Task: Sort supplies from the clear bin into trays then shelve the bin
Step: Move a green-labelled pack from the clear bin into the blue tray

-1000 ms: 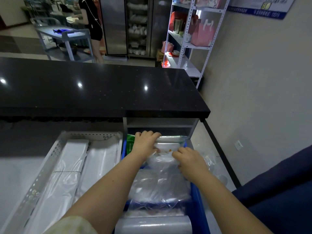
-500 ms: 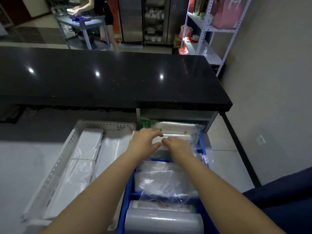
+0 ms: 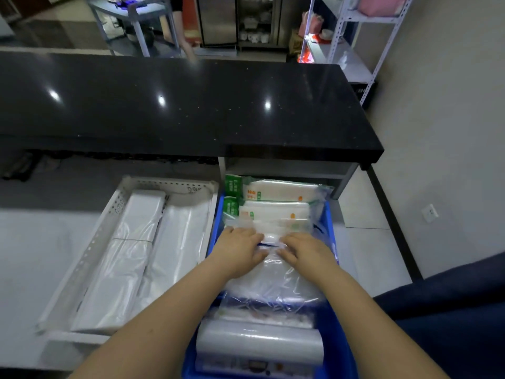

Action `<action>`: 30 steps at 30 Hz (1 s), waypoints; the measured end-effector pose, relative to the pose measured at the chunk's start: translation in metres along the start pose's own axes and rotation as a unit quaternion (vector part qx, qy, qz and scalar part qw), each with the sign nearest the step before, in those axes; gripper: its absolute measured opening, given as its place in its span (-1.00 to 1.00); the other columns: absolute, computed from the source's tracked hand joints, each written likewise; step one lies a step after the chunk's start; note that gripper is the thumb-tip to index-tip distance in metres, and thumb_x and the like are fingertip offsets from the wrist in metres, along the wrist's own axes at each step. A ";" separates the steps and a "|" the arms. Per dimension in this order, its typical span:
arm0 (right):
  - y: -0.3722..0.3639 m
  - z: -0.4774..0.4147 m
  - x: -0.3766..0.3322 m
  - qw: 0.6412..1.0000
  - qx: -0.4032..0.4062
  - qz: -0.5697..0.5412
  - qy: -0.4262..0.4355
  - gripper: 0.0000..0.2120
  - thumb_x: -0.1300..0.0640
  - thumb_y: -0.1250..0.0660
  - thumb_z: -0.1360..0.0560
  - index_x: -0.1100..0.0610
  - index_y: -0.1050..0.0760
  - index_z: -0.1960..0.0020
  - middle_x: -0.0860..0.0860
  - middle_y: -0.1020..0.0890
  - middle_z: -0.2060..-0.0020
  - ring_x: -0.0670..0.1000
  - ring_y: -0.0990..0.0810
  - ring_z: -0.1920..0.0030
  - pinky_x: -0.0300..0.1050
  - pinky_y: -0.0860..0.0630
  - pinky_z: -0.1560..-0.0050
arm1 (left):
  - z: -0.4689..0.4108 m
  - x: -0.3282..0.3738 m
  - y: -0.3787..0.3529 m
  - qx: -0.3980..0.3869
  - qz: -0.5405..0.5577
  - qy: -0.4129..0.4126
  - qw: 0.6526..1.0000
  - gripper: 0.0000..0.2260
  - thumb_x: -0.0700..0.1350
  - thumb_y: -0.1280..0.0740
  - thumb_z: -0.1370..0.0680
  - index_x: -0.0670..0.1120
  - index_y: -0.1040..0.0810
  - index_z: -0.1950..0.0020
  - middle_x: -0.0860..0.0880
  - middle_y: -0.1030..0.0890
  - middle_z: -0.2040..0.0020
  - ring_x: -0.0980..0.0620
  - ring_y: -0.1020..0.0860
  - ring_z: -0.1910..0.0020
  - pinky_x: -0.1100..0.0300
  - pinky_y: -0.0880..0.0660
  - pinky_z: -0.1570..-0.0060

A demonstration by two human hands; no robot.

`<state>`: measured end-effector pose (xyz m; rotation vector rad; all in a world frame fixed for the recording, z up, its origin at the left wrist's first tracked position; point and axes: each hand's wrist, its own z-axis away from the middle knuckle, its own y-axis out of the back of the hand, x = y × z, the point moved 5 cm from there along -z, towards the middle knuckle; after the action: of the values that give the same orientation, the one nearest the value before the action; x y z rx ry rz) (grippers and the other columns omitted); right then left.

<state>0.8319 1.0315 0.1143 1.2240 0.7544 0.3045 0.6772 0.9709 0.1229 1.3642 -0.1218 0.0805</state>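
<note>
Black polished worktop (image 3: 191, 105) spans the upper field of view, with a pale lower surface (image 3: 32, 255) in front of it and a metal shelving rack (image 3: 355, 36) against the far wall. Two trays sit side by side on the lower surface, touching along their long edges.

Position of items:
- White perforated tray (image 3: 90, 253), on the left, carries long white plastic packs (image 3: 131, 242) laid lengthwise so that they lie flat and fill its full run.
- Blue tray (image 3: 332, 337), on the right, carries packets stacked front to back. White packets with green and orange print (image 3: 276, 191) stand at the far end, partly tucked under the worktop edge. A white roll (image 3: 259, 343) lies crosswise at the near end.
- Clear plastic bags (image 3: 273, 283) occupy the middle of the blue tray. This material is thin, crinkled and glossy, and will likely spring up or slide if released.

State of the hands:
- Left hand (image 3: 240, 253) and right hand (image 3: 306, 253) rest palm down, close together, on the far edge of the clear bags.
- Fingers lie flat and loosely spread, not closed around anything. Judged from this posture, the hands press and smooth the bags down so the stack seats level beside the printed packets.

The clear bin named in the task cannot be identified in this view; shelving is judged not yet done.
</note>
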 end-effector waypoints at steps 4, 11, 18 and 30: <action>0.005 -0.011 0.000 0.995 -0.056 -0.060 -0.052 -0.58 -0.31 -0.07 -0.49 -0.04 -0.53 0.08 -0.07 -0.59 0.13 -0.02 -0.53 0.11 0.01 -0.51 0.06 | -0.002 0.005 0.001 -0.030 0.026 0.033 0.999 -0.64 0.21 -0.06 -0.57 0.02 -0.49 -0.10 0.01 -0.59 -0.07 -0.05 -0.54 -0.06 0.01 -0.40 -0.05; 0.043 -0.016 0.009 0.995 0.006 -0.088 -0.053 -0.76 0.10 -0.29 -0.50 -0.12 -0.50 -0.13 -0.11 -0.58 -0.08 -0.01 -0.54 -0.05 -0.04 -0.53 -0.06 | 0.000 -0.004 0.038 0.045 0.061 0.032 0.997 -0.66 0.12 -0.05 -0.61 0.07 -0.51 -0.24 0.01 -0.58 -0.14 -0.02 -0.50 -0.10 0.00 -0.43 -0.06; 0.053 -0.008 -0.043 0.984 0.145 -0.025 0.097 -0.85 0.17 -0.37 -0.47 0.07 -0.60 -0.03 0.00 -0.63 0.01 0.09 -0.51 -0.04 0.03 -0.44 -0.05 | 0.017 -0.019 0.057 0.144 0.056 0.070 0.986 -0.69 0.09 -0.17 -0.58 0.11 -0.47 -0.30 0.06 -0.53 -0.24 0.00 -0.43 -0.23 -0.01 -0.33 -0.19; 0.042 -0.042 -0.191 0.964 0.106 -0.041 0.240 -0.75 0.17 -0.38 -0.45 0.08 -0.58 -0.13 0.02 -0.62 -0.03 0.15 -0.48 -0.10 0.09 -0.40 -0.10 | 0.130 -0.105 0.072 0.233 0.045 0.315 0.919 -0.70 0.03 -0.26 -0.52 0.15 -0.51 -0.24 0.12 -0.54 -0.22 0.01 -0.42 -0.25 -0.06 -0.21 -0.26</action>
<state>0.6733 0.9640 0.2150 1.3317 1.2804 0.4715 0.5587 0.8599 0.2048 1.7405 0.4039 0.6552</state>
